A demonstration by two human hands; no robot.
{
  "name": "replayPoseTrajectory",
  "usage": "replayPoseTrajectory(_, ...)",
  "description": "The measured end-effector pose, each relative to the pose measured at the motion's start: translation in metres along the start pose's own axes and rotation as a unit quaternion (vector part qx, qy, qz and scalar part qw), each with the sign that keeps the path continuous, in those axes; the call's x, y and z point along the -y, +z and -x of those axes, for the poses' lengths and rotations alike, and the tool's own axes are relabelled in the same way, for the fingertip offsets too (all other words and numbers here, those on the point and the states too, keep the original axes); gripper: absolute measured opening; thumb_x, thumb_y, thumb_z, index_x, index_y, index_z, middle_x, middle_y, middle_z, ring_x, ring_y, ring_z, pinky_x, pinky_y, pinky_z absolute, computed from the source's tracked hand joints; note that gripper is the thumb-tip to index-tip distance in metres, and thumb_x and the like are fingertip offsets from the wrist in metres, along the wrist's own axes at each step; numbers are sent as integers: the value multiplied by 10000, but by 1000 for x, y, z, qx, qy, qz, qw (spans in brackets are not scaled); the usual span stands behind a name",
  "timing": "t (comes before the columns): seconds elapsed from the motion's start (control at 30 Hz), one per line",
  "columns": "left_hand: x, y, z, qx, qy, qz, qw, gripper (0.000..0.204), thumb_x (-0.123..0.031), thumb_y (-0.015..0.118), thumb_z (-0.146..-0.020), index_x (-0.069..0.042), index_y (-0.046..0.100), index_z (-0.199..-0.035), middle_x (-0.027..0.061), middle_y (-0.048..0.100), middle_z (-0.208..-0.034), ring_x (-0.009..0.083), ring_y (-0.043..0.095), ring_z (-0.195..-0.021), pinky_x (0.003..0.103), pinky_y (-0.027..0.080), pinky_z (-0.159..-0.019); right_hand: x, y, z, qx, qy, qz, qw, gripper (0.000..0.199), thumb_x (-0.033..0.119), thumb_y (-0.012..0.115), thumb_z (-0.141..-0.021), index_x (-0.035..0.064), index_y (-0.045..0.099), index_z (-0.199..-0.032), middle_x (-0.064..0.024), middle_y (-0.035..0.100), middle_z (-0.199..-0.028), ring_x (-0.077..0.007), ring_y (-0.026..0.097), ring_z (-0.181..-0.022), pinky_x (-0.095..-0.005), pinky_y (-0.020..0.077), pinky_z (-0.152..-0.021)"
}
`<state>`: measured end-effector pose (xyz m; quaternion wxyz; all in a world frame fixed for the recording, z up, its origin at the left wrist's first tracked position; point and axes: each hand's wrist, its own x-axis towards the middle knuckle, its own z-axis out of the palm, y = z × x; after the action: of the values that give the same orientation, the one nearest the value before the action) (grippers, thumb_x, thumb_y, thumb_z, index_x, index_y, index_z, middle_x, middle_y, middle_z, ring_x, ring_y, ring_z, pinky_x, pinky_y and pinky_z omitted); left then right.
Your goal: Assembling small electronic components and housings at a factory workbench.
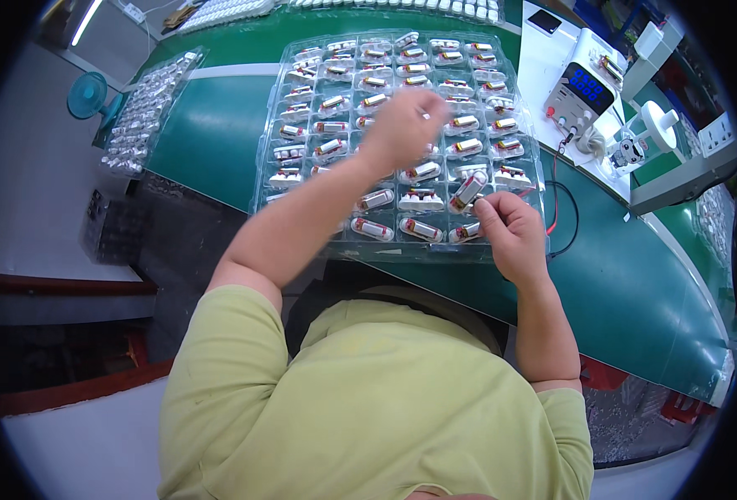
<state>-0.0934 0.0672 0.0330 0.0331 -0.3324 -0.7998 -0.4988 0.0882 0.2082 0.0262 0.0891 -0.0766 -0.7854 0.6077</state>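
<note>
Between the thumb and fingers of my right hand (514, 235) is a small white oval device with a silver battery cell (469, 190) on it, held tilted over the near right part of a clear plastic tray (262, 179). My left hand (406, 129) reaches over the middle of the tray, smeared by motion; whether its fingers hold anything does not show. Many similar devices (372, 229) lie in the tray's compartments, most with a silver cell and red wiring on top. My left hand and forearm hide some compartments.
Right of the tray stands a power supply with a blue lit display (585, 86), its red and black leads (575, 218) trailing onto the green table (618, 275). Another filled tray (147, 112) and a teal fan (89, 94) are at left. A phone (544, 22) lies far right.
</note>
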Motion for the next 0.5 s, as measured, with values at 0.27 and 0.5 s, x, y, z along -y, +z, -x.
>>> replayPoseTrajectory(0.27,118,-96,-92,72,-144,-511,844,231,-175,599,-802,-236,741,-974,120,555,-1264,309,528,-1172,444,483,-934,2,0,-6,-152,-190,139,960,88,69,700,-833,7,645,-863,-77,646,-747,-178,599,-626,-283,455,-565)
replayPoseTrajectory(0.5,122,-111,-86,-33,30,-455,889,179,-209,658,-796,-109,731,-926,88,656,-1041,294,613,-1009,427,505,-872,1,-6,-13,-175,-274,206,923,155,25,734,-751,41,652,-881,-101,657,-776,-274,630,-667,-346,485,-576)
